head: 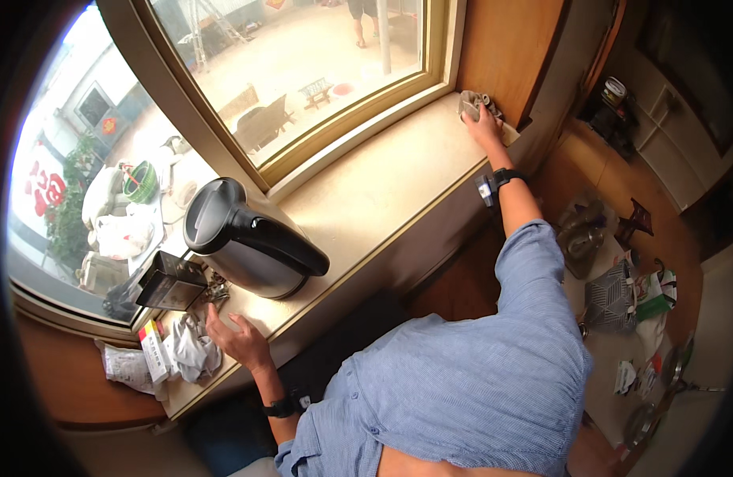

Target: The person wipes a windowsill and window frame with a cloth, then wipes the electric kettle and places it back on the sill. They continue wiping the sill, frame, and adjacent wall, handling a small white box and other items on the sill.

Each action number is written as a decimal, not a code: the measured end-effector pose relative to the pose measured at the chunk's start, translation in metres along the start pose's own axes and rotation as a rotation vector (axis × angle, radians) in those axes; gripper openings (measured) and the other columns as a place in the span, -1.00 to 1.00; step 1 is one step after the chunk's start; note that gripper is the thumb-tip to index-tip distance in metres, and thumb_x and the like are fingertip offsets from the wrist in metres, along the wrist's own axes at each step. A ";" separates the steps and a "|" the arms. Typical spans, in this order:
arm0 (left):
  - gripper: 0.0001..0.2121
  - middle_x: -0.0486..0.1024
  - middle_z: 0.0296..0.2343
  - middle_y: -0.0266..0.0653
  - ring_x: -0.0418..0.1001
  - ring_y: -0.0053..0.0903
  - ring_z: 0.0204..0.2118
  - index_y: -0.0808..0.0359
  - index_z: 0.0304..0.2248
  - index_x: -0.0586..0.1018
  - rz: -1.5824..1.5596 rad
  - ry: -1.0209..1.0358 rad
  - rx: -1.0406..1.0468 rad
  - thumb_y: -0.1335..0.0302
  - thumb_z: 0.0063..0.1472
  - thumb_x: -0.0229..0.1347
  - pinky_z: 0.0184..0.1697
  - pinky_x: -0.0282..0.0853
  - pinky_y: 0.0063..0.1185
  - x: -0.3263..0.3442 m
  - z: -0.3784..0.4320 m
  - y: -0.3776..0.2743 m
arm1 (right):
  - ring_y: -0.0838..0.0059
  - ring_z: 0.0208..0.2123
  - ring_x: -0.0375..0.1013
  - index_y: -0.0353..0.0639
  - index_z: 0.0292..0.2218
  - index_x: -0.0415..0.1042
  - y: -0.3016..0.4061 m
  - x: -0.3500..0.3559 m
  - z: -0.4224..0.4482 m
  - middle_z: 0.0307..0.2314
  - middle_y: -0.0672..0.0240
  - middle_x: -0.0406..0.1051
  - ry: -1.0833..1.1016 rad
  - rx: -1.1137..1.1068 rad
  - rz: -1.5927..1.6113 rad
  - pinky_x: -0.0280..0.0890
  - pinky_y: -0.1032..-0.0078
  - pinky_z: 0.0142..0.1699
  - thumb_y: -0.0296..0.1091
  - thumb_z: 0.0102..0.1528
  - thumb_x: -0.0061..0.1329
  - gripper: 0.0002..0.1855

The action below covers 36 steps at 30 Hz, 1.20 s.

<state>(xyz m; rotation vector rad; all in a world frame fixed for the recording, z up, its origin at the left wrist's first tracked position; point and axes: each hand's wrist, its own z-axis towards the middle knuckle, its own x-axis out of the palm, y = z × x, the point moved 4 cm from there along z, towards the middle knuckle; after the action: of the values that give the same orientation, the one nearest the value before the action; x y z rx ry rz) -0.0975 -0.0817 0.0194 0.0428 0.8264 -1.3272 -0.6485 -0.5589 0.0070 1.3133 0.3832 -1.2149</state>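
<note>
My right hand is on a crumpled grey-brown cloth at the far right corner of the windowsill, against the wooden side panel. My left hand hovers over the sill's near left end, fingers apart and nothing in them. Just past its fingertips lie small metal items, too cluttered to name surely. Beside them stands a black box. A crumpled white plastic bag lies left of that hand. The steel electric kettle with black lid and handle stands upright on the sill between my hands.
A white printed carton and a plastic packet crowd the sill's left end. Window frames border its far side. Behind me on the right, a table carries a patterned bag and other items. A person's legs show outside.
</note>
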 end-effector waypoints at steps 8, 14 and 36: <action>-0.65 0.44 -0.10 0.09 0.37 -0.05 0.01 0.48 -0.01 0.47 0.031 0.029 0.008 0.62 0.21 -0.03 0.11 0.26 -0.25 0.000 0.002 -0.008 | -0.01 0.19 0.18 0.24 0.18 0.36 0.012 0.025 0.026 0.16 0.30 0.27 0.012 -0.205 -0.146 0.14 0.20 0.27 -0.12 0.11 0.11 -0.41; -0.66 0.46 -0.12 0.07 0.39 -0.05 -0.01 0.48 -0.03 0.48 0.048 0.013 0.041 0.64 0.19 -0.03 0.09 0.28 -0.24 0.002 0.001 -0.004 | 0.08 0.06 0.39 0.15 0.11 0.45 0.039 0.040 0.026 0.03 0.15 0.40 0.312 -0.575 0.177 0.32 0.34 0.14 -0.33 0.00 0.17 -0.40; -0.65 0.51 -0.18 0.04 0.45 -0.06 -0.07 0.46 -0.07 0.51 0.015 -0.005 0.035 0.70 0.12 -0.05 0.07 0.31 -0.25 0.000 -0.002 -0.001 | 0.05 0.12 0.37 -0.05 0.06 0.47 0.082 0.060 0.096 0.10 0.12 0.37 0.157 -0.015 0.016 0.27 0.10 0.19 0.13 0.16 -0.12 -0.41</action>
<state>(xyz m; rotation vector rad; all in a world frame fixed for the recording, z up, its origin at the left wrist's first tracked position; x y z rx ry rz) -0.0995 -0.0816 0.0185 0.0731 0.7967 -1.3269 -0.5947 -0.6864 0.0303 1.4008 0.4916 -1.0970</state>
